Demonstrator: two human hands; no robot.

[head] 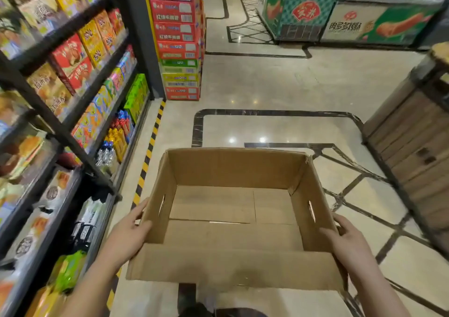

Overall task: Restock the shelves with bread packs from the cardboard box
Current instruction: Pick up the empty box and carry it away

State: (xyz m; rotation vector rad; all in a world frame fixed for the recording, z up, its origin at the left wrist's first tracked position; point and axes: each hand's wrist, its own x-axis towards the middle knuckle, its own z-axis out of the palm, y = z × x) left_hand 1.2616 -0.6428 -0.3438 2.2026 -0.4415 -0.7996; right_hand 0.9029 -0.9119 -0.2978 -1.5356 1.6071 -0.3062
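An open brown cardboard box (233,168) is held over the shop floor in front of me; its inside shows only bare cardboard, with no bread packs in it. My left hand (128,234) grips the box's left wall, thumb over the rim near the handle slot. My right hand (345,239) grips the right wall in the same way. The black metal shelves (46,112) run along the left, filled with bread and snack packs (31,146).
A stack of red, green and yellow cartons (179,37) stands at the shelf's far end. Chest freezers (340,13) line the back. A wooden display stand (413,146) is on the right. Yellow-black tape (150,146) marks the floor by the shelf base.
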